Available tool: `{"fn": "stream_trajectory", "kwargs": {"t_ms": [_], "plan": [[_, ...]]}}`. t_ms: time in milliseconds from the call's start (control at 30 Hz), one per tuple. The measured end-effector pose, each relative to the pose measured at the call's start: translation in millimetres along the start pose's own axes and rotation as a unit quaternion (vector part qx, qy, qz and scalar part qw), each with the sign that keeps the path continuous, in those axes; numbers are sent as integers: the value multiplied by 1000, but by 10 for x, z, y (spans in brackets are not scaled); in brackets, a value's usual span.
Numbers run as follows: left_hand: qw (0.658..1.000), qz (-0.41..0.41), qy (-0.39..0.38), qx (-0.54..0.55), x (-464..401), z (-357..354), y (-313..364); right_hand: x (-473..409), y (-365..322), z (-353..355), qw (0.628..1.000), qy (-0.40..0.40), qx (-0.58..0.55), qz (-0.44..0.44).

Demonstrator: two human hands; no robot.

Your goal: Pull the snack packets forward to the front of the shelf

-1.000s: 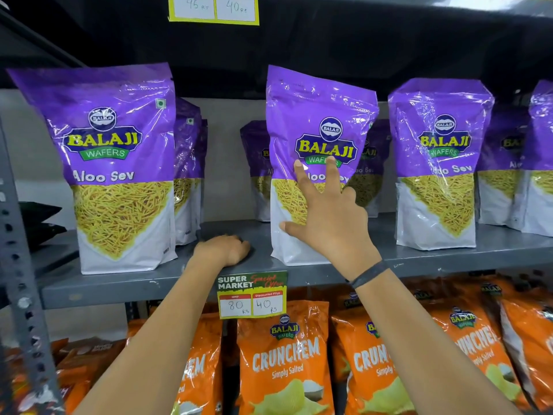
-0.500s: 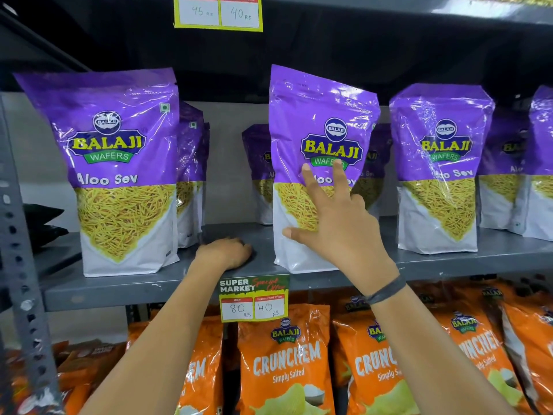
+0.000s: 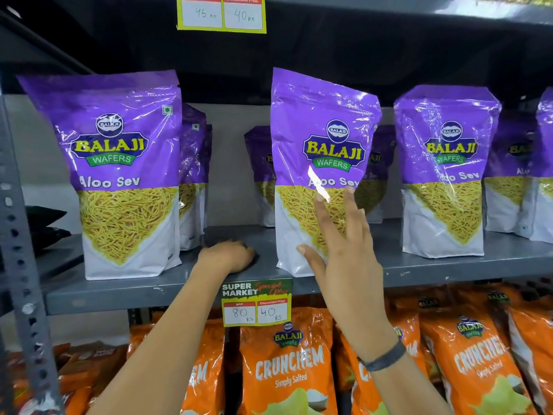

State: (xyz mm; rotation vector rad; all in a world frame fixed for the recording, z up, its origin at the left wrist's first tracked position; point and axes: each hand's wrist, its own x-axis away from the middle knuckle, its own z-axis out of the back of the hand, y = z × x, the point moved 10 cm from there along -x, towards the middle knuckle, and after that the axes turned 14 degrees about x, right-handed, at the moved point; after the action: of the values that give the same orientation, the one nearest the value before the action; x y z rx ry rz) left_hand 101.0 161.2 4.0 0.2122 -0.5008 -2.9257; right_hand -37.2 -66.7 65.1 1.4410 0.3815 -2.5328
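Note:
Purple Aloo Sev packets stand on a grey shelf [image 3: 449, 269]. The middle packet [image 3: 320, 139] is upright at the shelf's front edge. My right hand [image 3: 344, 253] is spread flat in front of its lower half, fingers apart, holding nothing. My left hand [image 3: 229, 256] rests as a closed fist on the shelf between the middle packet and the left front packet [image 3: 119, 163]. A right packet [image 3: 446, 163] stands a little further back. More purple packets [image 3: 260, 163] stand deep behind the front ones.
Orange Crunchem packets [image 3: 287, 363] fill the lower shelf. A price tag [image 3: 256, 304] hangs from the shelf edge, another tag [image 3: 221, 13] from the dark shelf above. A perforated metal upright [image 3: 18, 265] runs along the left side.
My right hand has slid to the right and lower across the middle packet's front, fingers now more upright. The left fist has stayed on the shelf.

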Motion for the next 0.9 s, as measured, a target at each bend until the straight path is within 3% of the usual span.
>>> {"fn": "stream_trajectory", "kwargs": {"t_ms": [900], "plan": [[999, -22, -18, -21, 11, -15, 27, -109, -134, -304, 998, -7, 67, -11]]}}
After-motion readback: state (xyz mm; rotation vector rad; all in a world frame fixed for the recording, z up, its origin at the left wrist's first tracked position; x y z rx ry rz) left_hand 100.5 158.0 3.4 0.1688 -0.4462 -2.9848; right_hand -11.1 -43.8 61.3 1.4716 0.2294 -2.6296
